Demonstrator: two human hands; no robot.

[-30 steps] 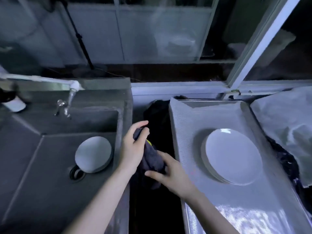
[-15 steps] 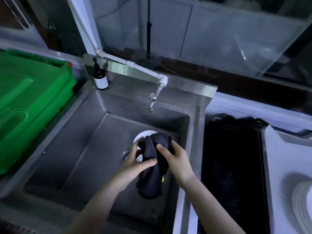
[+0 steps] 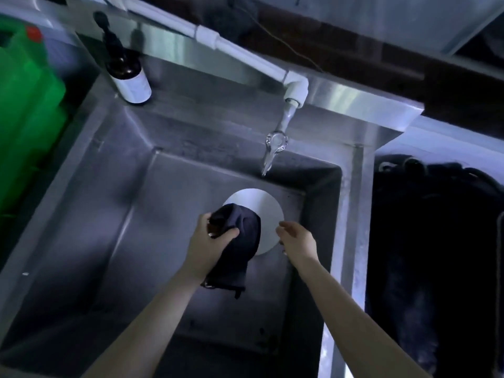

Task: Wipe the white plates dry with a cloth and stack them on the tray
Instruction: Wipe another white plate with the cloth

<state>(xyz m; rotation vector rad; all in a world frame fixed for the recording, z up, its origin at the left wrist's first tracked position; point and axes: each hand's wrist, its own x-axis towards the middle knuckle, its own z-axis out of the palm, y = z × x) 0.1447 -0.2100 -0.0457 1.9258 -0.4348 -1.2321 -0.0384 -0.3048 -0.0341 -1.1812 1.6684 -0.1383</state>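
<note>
A white plate (image 3: 261, 211) lies on the bottom of the steel sink (image 3: 114, 214), below the tap. My left hand (image 3: 208, 245) grips a dark cloth (image 3: 240, 241) that hangs over the plate's near left part. At the plate's right edge hovers my right hand (image 3: 296, 238), fingers loosely bent, holding nothing; whether it touches the rim I cannot tell. The tray is out of view.
A tap (image 3: 275, 143) on a white pipe (image 3: 240, 50) juts over the sink. A brown pump bottle (image 3: 126, 69) stands on the back left ledge. A green container (image 3: 24, 118) is at the left. A dark gap (image 3: 436, 255) lies right of the sink wall.
The view swung left from the tray to the sink. My right hand let go of the cloth and moved to the plate's right edge; my left hand keeps the cloth.
</note>
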